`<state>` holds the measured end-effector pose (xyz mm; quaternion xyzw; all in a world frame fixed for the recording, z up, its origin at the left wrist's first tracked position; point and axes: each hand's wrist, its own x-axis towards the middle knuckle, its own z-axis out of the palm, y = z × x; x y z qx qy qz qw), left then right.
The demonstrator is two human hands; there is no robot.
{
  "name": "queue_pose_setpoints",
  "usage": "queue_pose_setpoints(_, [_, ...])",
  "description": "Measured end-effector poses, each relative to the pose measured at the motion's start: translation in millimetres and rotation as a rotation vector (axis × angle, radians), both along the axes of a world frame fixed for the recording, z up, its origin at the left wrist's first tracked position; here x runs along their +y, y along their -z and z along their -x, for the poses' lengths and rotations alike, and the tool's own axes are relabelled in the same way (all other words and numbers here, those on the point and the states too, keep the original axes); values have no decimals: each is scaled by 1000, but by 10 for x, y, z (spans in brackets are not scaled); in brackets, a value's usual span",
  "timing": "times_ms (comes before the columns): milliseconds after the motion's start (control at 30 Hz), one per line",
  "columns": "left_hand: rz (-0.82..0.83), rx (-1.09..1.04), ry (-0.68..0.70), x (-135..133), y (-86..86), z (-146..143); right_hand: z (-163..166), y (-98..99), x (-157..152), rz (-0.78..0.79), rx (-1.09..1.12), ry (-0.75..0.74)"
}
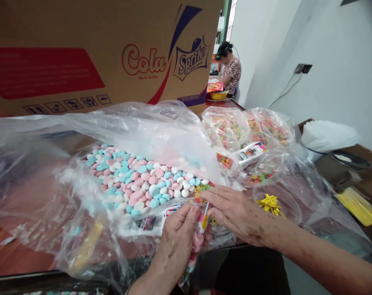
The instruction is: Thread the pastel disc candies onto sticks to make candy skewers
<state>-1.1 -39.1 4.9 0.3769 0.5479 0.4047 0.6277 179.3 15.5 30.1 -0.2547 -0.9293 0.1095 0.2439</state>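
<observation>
My left hand (176, 241) and my right hand (238, 215) meet at the table's near edge. Both pinch the top of a small clear packet of candy (200, 229) between them. The packet holds pink and coloured sweets and hangs partly below the hands. Just behind lies a big open plastic bag (137, 135) full of pink, blue and white round candies (133, 180). Printed paper labels (149, 223) lie under the plastic by my left hand.
A large cardboard box (90, 49) printed Cola and Sprite stands behind the bag. Bags of coloured ring candies (232, 127), a gold bow (269, 203), yellow strips (358, 207) and a pot (342, 162) lie to the right. Another person (230, 69) sits far back.
</observation>
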Motion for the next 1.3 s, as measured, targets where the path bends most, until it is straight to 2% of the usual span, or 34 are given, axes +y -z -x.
queue_pose_setpoints(133, [-89, 116, -30, 24, -66, 10, 68, -72, -57, 316, 101, 7])
queue_pose_setpoints(300, [-283, 220, -64, 93, -115, 28, 273, 40, -194, 781, 385, 326])
queue_pose_setpoints(400, [-261, 199, -72, 108, -64, 20, 386, 145, -231, 986, 472, 329])
queue_pose_setpoints(533, [-150, -65, -136, 77, -31, 8, 426, 163, -210, 1016, 550, 312])
queue_pose_setpoints(633, [-111, -258, -107, 42, -37, 33, 408, 145, -194, 1014, 592, 299])
queue_pose_setpoints(800, [-5, -347, -118, 39, -14, 132, 377, 250, -213, 1162, 698, 121])
queue_pose_setpoints(900, [144, -366, -11, 66, -8, 200, 328, 346, -226, 1254, 763, 36])
queue_pose_setpoints(1000, [286, -394, 209, 79, 2, 248, 258, 382, -217, 1217, 626, -75])
queue_pose_setpoints(1100, [392, -442, 355, 72, 23, 275, 206, 352, -188, 947, 476, -97])
queue_pose_setpoints(1200, [404, -543, 461, 58, 37, 309, 186, 287, -170, 706, 383, -86])
queue_pose_setpoints(1300, [356, -563, 499, 42, 25, 355, 183, 225, -182, 621, 287, -48])
